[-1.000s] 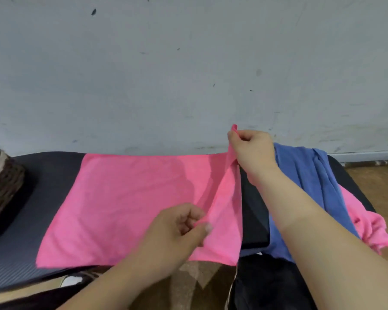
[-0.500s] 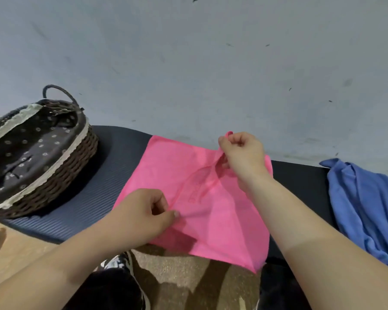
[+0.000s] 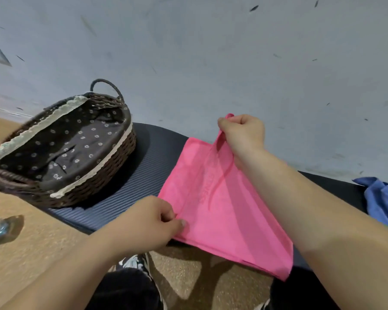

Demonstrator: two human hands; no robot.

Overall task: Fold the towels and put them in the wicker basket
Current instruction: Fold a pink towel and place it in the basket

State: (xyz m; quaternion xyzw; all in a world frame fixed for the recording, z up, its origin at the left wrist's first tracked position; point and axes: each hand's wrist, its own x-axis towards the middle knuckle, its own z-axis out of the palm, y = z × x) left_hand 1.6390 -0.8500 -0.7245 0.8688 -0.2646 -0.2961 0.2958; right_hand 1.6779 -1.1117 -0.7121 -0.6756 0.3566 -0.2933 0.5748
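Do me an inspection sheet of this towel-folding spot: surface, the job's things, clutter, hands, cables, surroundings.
Surface: dark ribbed mat laid on a tan speckled floor.
Job's things: pink towel folded over on the mat, its near edge past the mat's front; wicker basket to the left with a flower-print liner, no towel seen inside; blue towel crumpled at the right edge.
Clutter: shiny object on the floor at far left, too blurred to identify.
Hands: left hand pinches the pink towel's near left edge; right hand pinches its far corner, lifted.
Cables: nothing seen.
Surroundings: grey scuffed wall behind the mat.
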